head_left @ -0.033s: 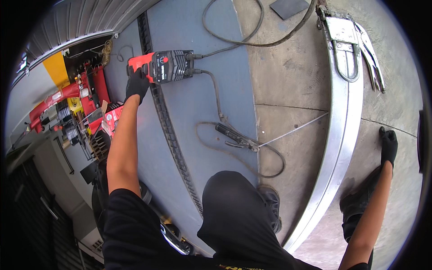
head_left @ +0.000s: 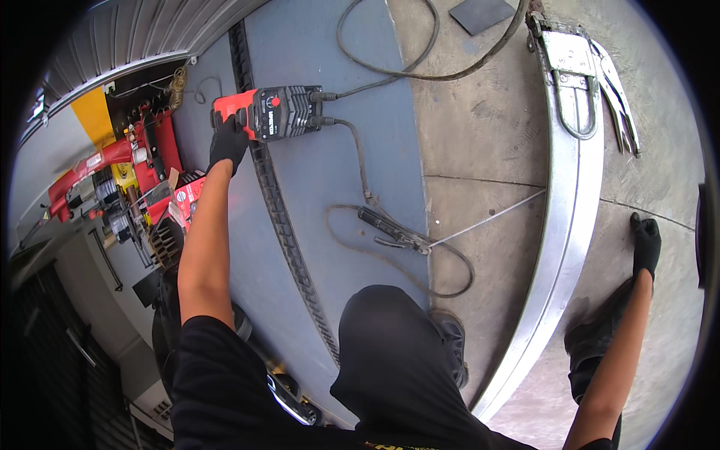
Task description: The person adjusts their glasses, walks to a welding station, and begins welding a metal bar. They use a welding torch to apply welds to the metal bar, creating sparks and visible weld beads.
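Observation:
My left hand (head_left: 229, 141), in a black glove, is closed over the end of a red and black welding machine (head_left: 279, 114) that lies on blue-grey flooring. Two cables plug into the machine's right end. My right hand (head_left: 646, 244), also gloved in black, hangs over the concrete with its fingers curled and nothing visible in them. Between my hands stretches a long silvery metal beam (head_left: 576, 180), with a U-shaped metal loop (head_left: 576, 112) near its far end. Locking pliers (head_left: 619, 105) sit at that end. An electrode holder (head_left: 397, 231) grips a thin welding rod (head_left: 487, 219) whose tip reaches the beam's edge.
Welding cable (head_left: 420, 71) loops across the floor beyond the machine. A dark flat plate (head_left: 481, 15) lies at the far side. A black ridged strip (head_left: 279, 214) crosses the blue-grey flooring. Red equipment (head_left: 97, 166) and other tools crowd the left. My knee (head_left: 386, 337) is in front.

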`<state>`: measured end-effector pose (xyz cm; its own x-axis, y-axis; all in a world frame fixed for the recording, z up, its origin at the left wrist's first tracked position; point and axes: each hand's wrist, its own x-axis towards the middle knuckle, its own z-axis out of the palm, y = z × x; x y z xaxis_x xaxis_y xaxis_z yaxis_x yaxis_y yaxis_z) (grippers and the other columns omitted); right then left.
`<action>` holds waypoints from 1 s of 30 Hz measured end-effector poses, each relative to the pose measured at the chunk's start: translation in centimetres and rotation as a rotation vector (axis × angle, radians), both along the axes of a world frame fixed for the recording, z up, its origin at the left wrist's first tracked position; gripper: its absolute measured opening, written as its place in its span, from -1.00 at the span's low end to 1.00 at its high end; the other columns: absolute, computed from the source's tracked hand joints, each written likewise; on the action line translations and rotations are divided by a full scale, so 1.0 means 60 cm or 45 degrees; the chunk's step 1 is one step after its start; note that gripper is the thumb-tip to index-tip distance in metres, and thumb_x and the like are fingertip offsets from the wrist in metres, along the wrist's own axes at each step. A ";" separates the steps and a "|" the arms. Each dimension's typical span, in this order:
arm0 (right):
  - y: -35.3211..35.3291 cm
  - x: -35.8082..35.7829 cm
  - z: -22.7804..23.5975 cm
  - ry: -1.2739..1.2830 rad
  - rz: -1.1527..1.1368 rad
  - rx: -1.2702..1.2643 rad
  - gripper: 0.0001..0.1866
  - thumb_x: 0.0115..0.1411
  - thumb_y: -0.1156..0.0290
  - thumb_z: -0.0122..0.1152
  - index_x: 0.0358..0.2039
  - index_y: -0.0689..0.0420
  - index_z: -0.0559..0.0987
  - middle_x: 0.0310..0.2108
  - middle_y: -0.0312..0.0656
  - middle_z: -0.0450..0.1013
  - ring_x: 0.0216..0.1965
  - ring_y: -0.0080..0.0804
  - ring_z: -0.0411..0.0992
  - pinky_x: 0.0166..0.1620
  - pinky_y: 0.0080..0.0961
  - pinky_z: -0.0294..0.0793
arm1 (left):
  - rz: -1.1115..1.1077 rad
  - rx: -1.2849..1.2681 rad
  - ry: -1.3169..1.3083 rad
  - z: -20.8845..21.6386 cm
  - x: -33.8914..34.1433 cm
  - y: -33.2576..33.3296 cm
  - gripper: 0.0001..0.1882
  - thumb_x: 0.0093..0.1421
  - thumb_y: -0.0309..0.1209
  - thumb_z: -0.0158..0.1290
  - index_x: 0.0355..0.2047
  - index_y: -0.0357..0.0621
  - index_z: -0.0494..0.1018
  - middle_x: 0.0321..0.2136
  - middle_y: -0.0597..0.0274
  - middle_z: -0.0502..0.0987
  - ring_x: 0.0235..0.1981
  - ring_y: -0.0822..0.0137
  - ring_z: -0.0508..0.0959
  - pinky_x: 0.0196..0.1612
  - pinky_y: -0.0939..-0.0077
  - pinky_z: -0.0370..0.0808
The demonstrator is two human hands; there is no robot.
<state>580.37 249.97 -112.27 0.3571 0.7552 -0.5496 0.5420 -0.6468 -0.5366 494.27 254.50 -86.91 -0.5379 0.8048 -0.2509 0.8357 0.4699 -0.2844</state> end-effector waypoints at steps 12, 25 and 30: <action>-0.016 -0.033 0.016 -0.118 -0.046 0.093 -0.59 0.23 0.11 0.39 -0.55 0.04 0.39 -0.59 -0.53 0.18 -0.51 -0.69 0.06 -0.42 -0.61 0.09 | -0.133 -0.015 -0.150 -0.006 -0.084 0.006 -0.40 0.39 0.05 -0.11 0.28 -0.03 0.36 0.34 -0.24 0.23 0.22 -0.24 0.40 0.21 0.10 0.37; -0.012 -0.055 0.044 -0.130 -0.019 0.077 -0.56 0.20 0.06 0.40 -0.51 0.11 0.42 -0.57 -0.44 0.28 -0.47 -0.61 0.18 -0.33 -0.59 0.21 | 0.048 0.027 -0.142 -0.007 -0.054 0.012 -0.44 0.34 -0.04 -0.03 0.22 -0.10 0.40 0.10 -0.21 0.51 0.12 -0.19 0.51 0.13 0.06 0.43; -0.010 -0.045 0.035 -0.052 -0.048 0.055 -0.57 0.22 0.06 0.38 -0.51 0.09 0.41 -0.58 -0.44 0.27 -0.48 -0.62 0.17 -0.34 -0.58 0.22 | 0.121 0.014 -0.128 -0.011 -0.044 0.013 -0.38 0.35 0.05 -0.08 0.22 -0.13 0.40 0.19 -0.27 0.41 0.16 -0.22 0.47 0.17 0.04 0.39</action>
<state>577.64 249.40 -110.19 0.4072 0.7636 -0.5010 0.5399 -0.6437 -0.5423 491.64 255.29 -87.55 -0.5842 0.7546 -0.2988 0.8114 0.5508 -0.1956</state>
